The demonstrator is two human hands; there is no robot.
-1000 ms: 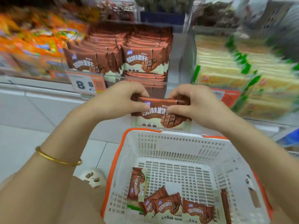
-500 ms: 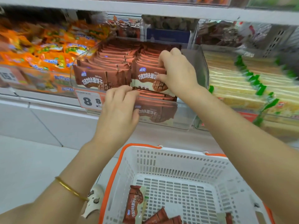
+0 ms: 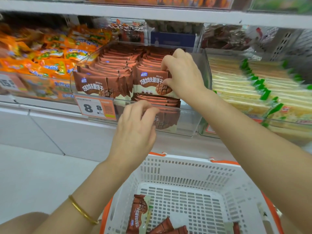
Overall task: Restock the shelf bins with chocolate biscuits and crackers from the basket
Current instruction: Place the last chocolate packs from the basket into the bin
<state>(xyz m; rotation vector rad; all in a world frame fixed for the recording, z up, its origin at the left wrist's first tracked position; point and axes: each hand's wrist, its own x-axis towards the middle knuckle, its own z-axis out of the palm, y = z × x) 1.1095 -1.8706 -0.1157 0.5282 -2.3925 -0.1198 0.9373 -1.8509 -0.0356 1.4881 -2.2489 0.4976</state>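
Note:
A clear shelf bin (image 3: 192,123) holds two rows of brown chocolate biscuit packs. My right hand (image 3: 184,76) reaches into the bin and pinches the upright front pack (image 3: 148,81) of the right row by its right edge. More packs lie flat beneath it. My left hand (image 3: 135,130) hovers in front of the bin's clear front wall with fingers loosely curled and nothing in it. Below, the white basket with orange trim (image 3: 185,163) holds several chocolate biscuit packs (image 3: 138,211) at its near end.
Right of the chocolate bin sits a bin of yellow cracker packs with green ends (image 3: 244,92). Orange snack packs (image 3: 50,65) fill the bin on the left. A price tag (image 3: 96,108) hangs on the shelf edge. Another shelf board runs overhead.
Both hands lifted a chocolate biscuit pack from above the basket to the bin. The right hand now keeps it at the front of the right row; the left hand let go and dropped lower.

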